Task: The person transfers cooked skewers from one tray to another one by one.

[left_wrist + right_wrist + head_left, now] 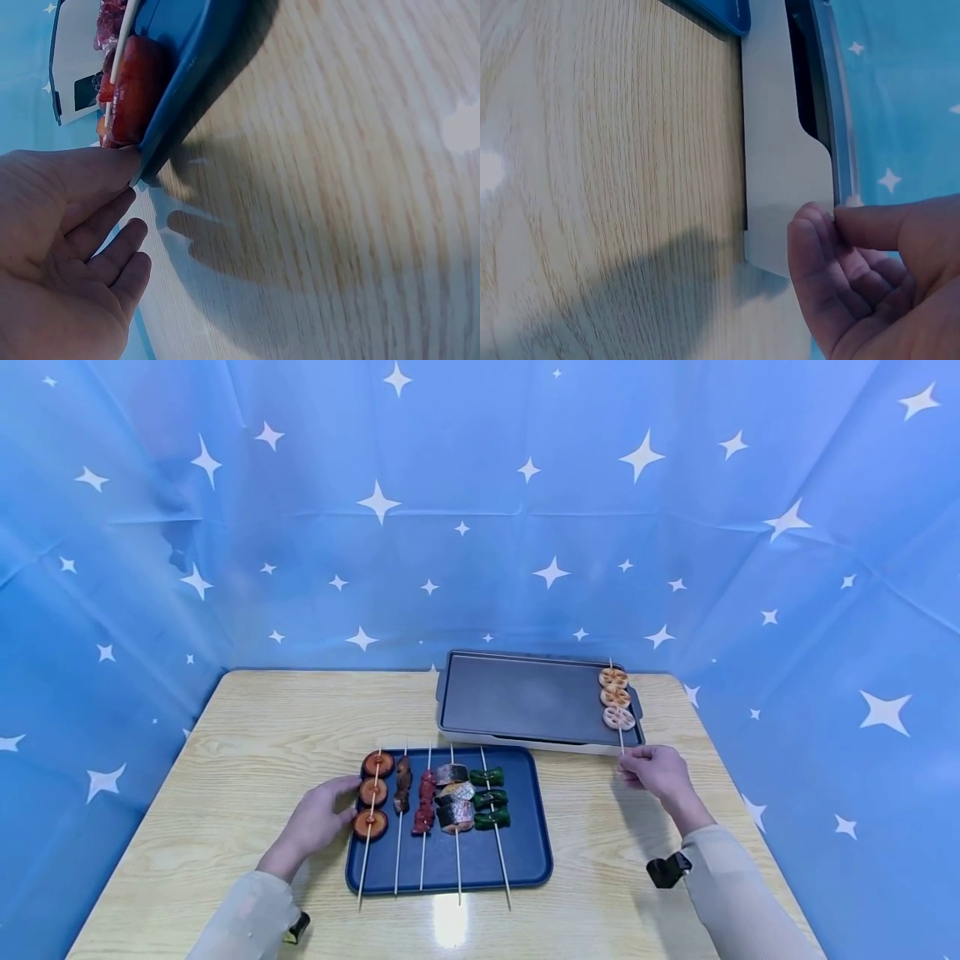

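Note:
My right hand (658, 770) pinches the lower stick end of a lotus root skewer (615, 697) between thumb and fingertips. Three lotus slices lie along the right end of the dark griddle (517, 697). In the right wrist view, the thumb meets the fingertips beside the griddle's pale side (787, 172); the slices are out of sight there. My left hand (321, 818) touches the left rim of the blue tray (531, 852), its fingers loosely bent, beside a skewer of round brown-orange slices (373, 792). The left wrist view shows the fingertips at the tray's edge (169, 120).
Other skewers lie side by side on the tray: brown meat (402, 783), red meat (425, 802), silver-skinned fish pieces (454, 797) and green pepper (491, 798). The griddle stands behind and to the right of the tray on a wooden table (300, 718). A starry blue curtain (480, 593) hangs behind.

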Demonstrator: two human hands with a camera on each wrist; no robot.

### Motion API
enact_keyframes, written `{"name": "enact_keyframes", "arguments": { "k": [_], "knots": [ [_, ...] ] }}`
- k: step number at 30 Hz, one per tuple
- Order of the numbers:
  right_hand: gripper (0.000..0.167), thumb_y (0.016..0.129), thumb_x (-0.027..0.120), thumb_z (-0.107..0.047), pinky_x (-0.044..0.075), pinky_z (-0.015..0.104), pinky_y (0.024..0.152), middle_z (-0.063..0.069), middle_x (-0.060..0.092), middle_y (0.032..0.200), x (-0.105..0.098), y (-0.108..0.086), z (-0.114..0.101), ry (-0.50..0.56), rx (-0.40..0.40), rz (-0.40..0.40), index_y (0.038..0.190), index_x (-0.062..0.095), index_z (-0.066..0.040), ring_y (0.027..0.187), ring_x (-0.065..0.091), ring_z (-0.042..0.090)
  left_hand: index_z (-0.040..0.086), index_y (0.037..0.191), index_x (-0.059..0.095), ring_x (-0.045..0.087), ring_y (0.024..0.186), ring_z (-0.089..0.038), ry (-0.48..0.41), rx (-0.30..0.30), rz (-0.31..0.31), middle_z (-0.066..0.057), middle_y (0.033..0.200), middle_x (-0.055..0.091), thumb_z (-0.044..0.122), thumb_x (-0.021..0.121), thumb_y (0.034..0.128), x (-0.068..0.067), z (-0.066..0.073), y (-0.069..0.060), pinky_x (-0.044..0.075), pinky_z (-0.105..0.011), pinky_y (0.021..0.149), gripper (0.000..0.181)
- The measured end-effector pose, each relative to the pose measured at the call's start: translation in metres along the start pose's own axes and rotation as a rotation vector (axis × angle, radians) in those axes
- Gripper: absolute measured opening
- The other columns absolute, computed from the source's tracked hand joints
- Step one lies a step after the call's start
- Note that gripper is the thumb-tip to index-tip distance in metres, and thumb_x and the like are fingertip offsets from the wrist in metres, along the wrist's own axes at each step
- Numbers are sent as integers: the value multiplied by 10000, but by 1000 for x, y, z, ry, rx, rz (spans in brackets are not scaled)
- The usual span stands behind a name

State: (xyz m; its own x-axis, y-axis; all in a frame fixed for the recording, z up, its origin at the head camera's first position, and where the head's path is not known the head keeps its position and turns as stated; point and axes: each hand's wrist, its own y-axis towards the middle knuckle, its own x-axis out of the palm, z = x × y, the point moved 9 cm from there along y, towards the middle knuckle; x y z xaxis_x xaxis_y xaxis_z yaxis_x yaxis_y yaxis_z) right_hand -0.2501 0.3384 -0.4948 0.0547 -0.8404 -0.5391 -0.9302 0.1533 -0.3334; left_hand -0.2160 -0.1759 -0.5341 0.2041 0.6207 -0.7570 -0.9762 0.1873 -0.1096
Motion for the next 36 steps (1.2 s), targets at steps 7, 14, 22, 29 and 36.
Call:
{"name": "enact_keyframes", "arguments": {
  "k": [7, 14, 22, 29, 36],
  "knots": [
    [366, 984, 528, -132, 612, 278, 712, 115, 736, 896, 2, -2, -2, 22, 9, -23, 1211, 564, 152, 764, 700, 109, -18, 1329, 565, 454, 1324, -439, -2, -6, -4, -226, 1383, 548, 24, 666, 880, 0, 1, 0, 366, -581, 1106, 462],
    [369, 961, 566, -139, 615, 309, 743, 56, 739, 847, 4, -2, 0, 33, 23, -39, 1206, 575, 137, 755, 705, 105, -24, 1332, 559, 451, 1326, -439, -11, -11, -5, -229, 1384, 546, 31, 664, 878, 0, -2, 2, 364, -586, 1104, 469],
    [375, 965, 563, -105, 609, 272, 732, -7, 728, 821, 8, -2, -6, 98, 8, -83, 1231, 532, 156, 694, 667, 25, -22, 1321, 572, 463, 1318, -436, -11, -5, 1, -227, 1373, 557, 24, 670, 869, 0, -1, 2, 374, -580, 1098, 465],
    [400, 988, 538, -111, 589, 199, 736, -82, 700, 833, 14, -5, -16, 211, -8, -168, 1271, 478, 165, 754, 676, 8, -30, 1319, 570, 468, 1312, -440, -5, 19, 11, -236, 1368, 558, 21, 664, 869, -1, -1, 2, 376, -580, 1098, 463],
    [400, 971, 568, -96, 589, 209, 786, -95, 706, 859, 23, -10, -26, 307, -48, -232, 1258, 471, 166, 799, 684, 19, -24, 1328, 564, 454, 1322, -444, -5, 6, -2, -235, 1384, 544, 7, 657, 872, 0, -1, 2, 368, -584, 1103, 467]
  ]
}}
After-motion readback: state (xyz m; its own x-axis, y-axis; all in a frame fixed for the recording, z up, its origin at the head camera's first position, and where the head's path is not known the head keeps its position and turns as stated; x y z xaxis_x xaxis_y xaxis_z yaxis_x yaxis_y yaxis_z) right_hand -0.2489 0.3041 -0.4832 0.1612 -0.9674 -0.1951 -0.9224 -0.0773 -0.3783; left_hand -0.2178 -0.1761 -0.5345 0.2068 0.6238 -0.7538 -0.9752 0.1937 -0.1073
